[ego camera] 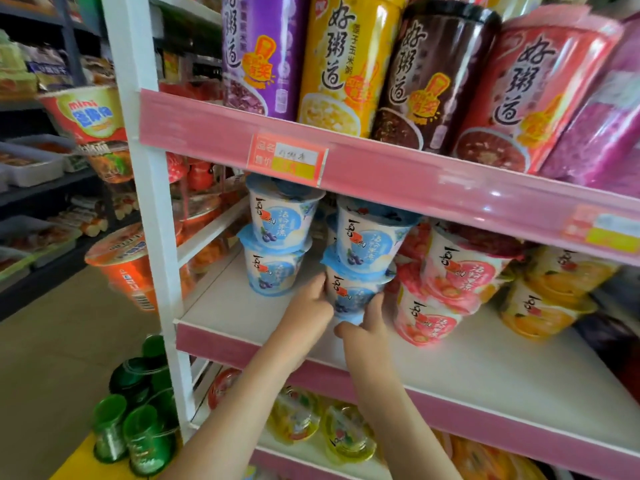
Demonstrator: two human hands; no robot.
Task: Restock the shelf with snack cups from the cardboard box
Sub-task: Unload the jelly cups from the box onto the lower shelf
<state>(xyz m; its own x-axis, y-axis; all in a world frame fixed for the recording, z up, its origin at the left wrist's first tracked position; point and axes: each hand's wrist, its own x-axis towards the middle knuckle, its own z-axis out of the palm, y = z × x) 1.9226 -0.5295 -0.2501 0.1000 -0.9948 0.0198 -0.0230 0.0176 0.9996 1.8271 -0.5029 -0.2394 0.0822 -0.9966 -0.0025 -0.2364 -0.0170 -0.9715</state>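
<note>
Now my left hand [313, 308] and right hand [367, 322] clasp the lower blueberry cup [349, 296]; a nudge toward 12 o'clock could topple the upper blueberry cup [369, 237] stacked on it.

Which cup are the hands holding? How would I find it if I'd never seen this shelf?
Look at the middle shelf with the pink front edge, under the tall porridge tubs. Two stacks of blue cups stand at its left end. The held cup is the bottom one of the right blue stack, gripped between the left hand and the right hand, beside the pink cups.
</note>
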